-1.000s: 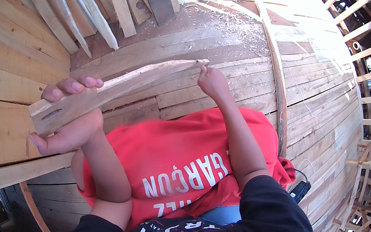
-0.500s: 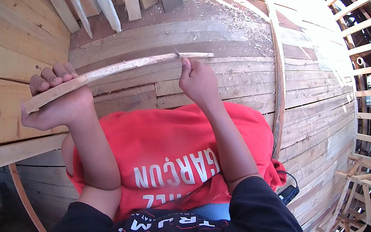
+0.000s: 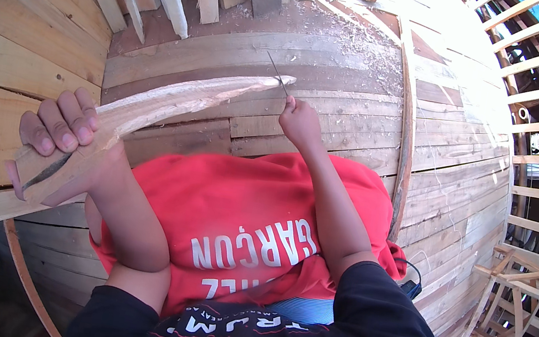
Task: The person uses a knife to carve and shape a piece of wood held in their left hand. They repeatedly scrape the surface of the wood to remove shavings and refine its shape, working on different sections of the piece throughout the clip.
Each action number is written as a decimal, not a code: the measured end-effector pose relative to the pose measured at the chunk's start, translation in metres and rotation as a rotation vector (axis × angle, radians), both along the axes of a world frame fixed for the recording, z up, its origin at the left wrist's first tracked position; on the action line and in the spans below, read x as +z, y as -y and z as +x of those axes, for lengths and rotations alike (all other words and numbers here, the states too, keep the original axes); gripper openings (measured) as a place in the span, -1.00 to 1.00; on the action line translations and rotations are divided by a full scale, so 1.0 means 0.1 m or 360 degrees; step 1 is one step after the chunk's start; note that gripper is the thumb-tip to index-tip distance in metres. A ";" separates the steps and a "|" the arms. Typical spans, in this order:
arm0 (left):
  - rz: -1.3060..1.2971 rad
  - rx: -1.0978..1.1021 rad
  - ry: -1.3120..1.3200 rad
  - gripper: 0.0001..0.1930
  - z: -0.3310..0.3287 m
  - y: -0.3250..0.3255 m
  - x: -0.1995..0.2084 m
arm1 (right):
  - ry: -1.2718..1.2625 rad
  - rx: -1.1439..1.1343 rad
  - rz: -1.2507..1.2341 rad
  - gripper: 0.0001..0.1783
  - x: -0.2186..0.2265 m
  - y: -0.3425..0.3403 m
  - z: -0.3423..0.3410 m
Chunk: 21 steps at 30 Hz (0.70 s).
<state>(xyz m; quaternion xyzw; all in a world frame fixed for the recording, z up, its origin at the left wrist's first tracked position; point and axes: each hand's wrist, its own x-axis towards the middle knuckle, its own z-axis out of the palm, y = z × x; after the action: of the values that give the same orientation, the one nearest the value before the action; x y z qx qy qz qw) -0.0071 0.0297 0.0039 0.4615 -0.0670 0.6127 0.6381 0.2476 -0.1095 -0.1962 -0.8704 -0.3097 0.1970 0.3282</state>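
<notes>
Gripped the broad end of a pale, curved wooden piece (image 3: 179, 96) in the curled fingers of the left hand (image 3: 70, 128), with the long axis slanting up and rightward to a narrow tip. Pinched a thin, dark, straight blade (image 3: 274, 66) in the fingers of the right hand (image 3: 300, 123), nearer that tip, just below it. Crossed the piece there; could not tell whether touching.

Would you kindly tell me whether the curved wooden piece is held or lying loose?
Held: the left hand grips the curved wooden piece near its wide end, fingers curled over its edge.
</notes>
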 end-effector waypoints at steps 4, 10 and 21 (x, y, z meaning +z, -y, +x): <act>-0.0008 0.0060 0.0059 -0.61 0.02 0.06 -0.02 | 0.0010 0.0314 0.0317 -0.48 0.66 -0.11 -0.44; -0.0023 0.0018 0.0048 -0.60 -0.01 -0.09 -0.05 | 0.0097 0.0219 0.0260 -0.51 0.25 -0.07 -0.22; -0.0060 0.0009 0.0205 -0.48 0.02 -0.15 -0.09 | 0.0180 0.0023 -0.0023 -0.53 -0.20 -0.05 0.11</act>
<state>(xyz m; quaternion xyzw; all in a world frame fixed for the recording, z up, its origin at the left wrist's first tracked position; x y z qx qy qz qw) -0.0056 0.0450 -0.0055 0.4091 -0.0951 0.6441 0.6393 0.2589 -0.1048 -0.2158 -0.8803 -0.3325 0.1521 0.3023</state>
